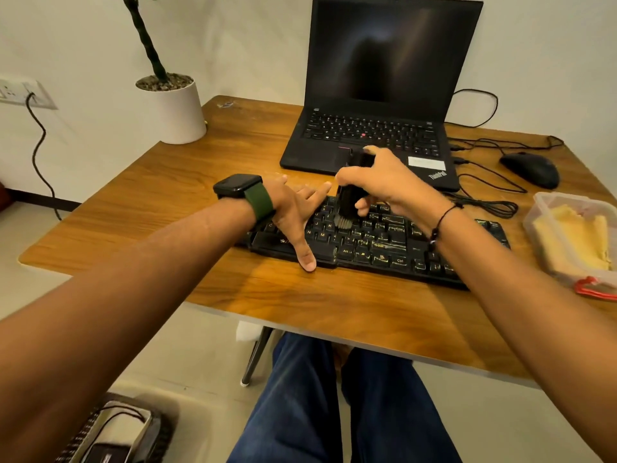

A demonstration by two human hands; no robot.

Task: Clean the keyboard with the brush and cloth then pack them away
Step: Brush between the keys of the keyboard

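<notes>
Keyboard [377, 242] | right hand [384, 182] grips brush [350, 202] on keys | left hand [293, 208] fingers spread, pressing | laptop [374, 95] reads ThinkPad

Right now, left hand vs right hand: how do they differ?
The left hand lies spread, fingers straight, pressing on the keyboard; the right hand is curled round the brush, held upright with bristles on the keys. Left wrist wears a watch, right a thin black bracelet. Both are over the keyboard.

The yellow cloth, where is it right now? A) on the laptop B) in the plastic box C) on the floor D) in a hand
B: the yellow cloth lies inside the clear plastic box at the table's right edge, untouched by either hand.
</notes>
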